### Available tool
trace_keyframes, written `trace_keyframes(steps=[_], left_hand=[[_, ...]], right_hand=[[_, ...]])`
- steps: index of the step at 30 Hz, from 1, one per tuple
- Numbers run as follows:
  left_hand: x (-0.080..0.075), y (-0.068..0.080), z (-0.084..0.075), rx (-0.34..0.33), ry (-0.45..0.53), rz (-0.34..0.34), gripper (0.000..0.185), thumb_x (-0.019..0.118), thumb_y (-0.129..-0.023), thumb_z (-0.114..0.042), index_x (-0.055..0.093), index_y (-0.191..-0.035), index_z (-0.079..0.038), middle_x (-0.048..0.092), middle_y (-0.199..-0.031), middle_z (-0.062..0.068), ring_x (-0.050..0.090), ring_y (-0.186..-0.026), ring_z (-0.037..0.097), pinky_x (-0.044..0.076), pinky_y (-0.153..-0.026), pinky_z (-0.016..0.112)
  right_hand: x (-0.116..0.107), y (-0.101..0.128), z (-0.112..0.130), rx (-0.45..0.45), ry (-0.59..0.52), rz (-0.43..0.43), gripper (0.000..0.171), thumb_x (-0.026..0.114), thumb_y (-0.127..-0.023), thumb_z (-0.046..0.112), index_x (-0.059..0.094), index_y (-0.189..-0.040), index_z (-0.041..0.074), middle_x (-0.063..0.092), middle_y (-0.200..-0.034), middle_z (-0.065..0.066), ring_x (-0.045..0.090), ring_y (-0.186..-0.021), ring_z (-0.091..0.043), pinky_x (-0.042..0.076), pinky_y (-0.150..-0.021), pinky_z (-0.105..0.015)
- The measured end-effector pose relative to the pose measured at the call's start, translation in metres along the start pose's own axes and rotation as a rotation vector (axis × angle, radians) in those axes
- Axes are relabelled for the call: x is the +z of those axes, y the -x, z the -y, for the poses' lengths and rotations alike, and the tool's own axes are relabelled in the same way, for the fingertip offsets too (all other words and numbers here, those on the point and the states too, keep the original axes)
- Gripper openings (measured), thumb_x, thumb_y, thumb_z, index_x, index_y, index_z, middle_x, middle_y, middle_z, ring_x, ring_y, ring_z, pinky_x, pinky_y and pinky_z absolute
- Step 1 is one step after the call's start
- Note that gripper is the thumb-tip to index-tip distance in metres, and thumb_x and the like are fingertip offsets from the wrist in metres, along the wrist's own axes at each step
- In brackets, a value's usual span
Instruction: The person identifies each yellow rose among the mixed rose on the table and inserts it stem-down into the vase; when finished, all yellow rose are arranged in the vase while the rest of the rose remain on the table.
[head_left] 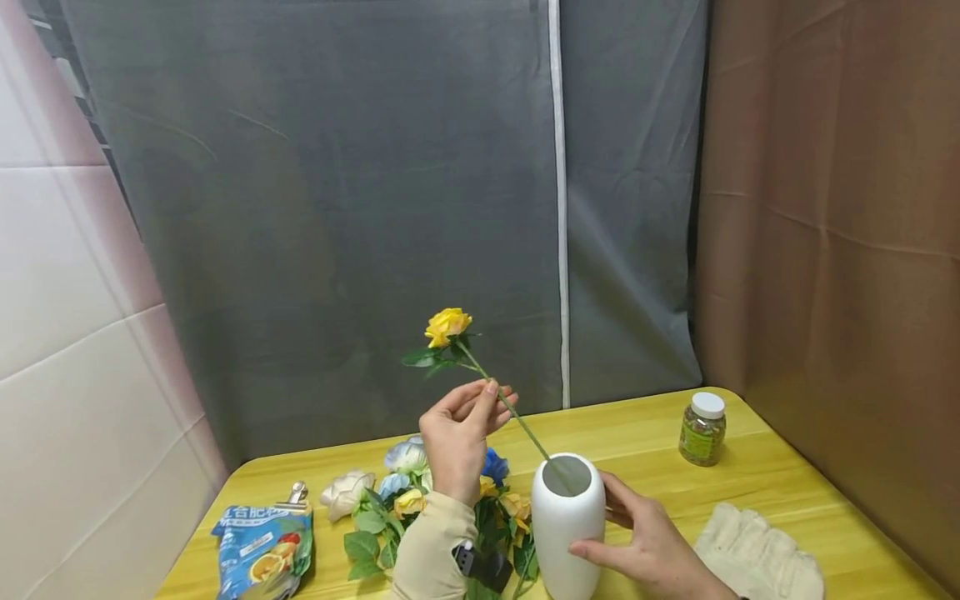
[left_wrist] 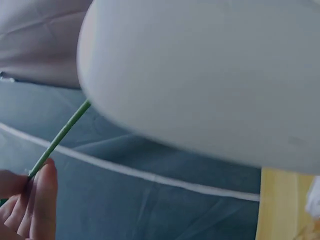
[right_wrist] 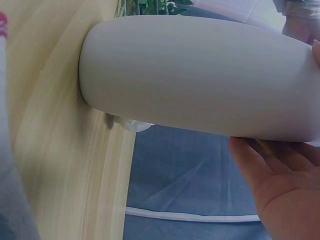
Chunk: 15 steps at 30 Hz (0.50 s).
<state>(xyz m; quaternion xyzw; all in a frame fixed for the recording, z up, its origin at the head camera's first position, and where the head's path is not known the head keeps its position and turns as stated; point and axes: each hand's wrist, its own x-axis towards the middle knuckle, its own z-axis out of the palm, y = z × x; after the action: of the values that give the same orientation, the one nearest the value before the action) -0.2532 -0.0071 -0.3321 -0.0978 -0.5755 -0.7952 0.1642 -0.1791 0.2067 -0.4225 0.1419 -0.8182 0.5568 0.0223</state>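
Observation:
My left hand pinches the green stem of a yellow rose between thumb and fingers, bloom up and to the left. The stem's lower end reaches into the mouth of a white vase. My right hand grips the vase from the right, thumb on the near side and fingers round the far side. The right wrist view shows the vase with its base on the wooden table. In the left wrist view the stem passes behind the vase's rim; its tip is hidden.
Several loose flowers, including a cream bloom, lie left of the vase. A blue pouch with a metal clip sits farther left. At right are a jar with a white lid and a whitish glove.

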Motion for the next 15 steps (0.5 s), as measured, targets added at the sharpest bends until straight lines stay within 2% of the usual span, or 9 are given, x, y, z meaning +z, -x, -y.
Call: trace_keyframes(steps=[3,6,11,15], left_hand=[[0.004,0.008,0.004,0.007,-0.069,0.076,0.020,0.074,-0.096,-0.011,0.075,-0.109,0.004,0.078,-0.099,0.021,0.079,-0.085,0.021,0.063,-0.079,0.033],[0.008,0.017,0.007,0.032,-0.185,0.143,0.018,0.075,-0.095,-0.018,0.077,-0.106,-0.004,0.080,-0.096,0.014,0.078,-0.090,0.018,0.062,-0.085,0.031],[0.013,0.034,0.013,0.052,-0.381,0.252,0.013,0.076,-0.095,-0.024,0.077,-0.103,-0.014,0.081,-0.090,0.001,0.076,-0.091,0.012,0.057,-0.084,0.025],[0.015,0.045,0.016,0.092,-0.525,0.300,0.012,0.077,-0.093,-0.028,0.080,-0.097,-0.017,0.080,-0.090,-0.004,0.076,-0.090,0.013,0.059,-0.082,0.029]], right_hand=[[0.000,-0.001,0.000,0.019,-0.007,-0.001,0.079,0.082,-0.089,0.031,0.043,-0.153,0.005,0.054,-0.149,-0.019,0.061,-0.129,-0.034,0.056,-0.100,-0.043],[0.001,0.000,0.000,0.032,-0.006,-0.002,0.080,0.082,-0.089,0.031,0.043,-0.153,0.004,0.054,-0.149,-0.020,0.061,-0.128,-0.035,0.056,-0.100,-0.043],[0.000,0.000,0.001,0.060,-0.016,0.011,0.081,0.081,-0.090,0.031,0.041,-0.154,0.004,0.053,-0.149,-0.021,0.061,-0.129,-0.036,0.056,-0.100,-0.044],[-0.001,0.000,0.002,0.054,-0.005,0.015,0.078,0.081,-0.090,0.032,0.043,-0.153,0.008,0.056,-0.147,-0.018,0.062,-0.127,-0.033,0.057,-0.099,-0.042]])
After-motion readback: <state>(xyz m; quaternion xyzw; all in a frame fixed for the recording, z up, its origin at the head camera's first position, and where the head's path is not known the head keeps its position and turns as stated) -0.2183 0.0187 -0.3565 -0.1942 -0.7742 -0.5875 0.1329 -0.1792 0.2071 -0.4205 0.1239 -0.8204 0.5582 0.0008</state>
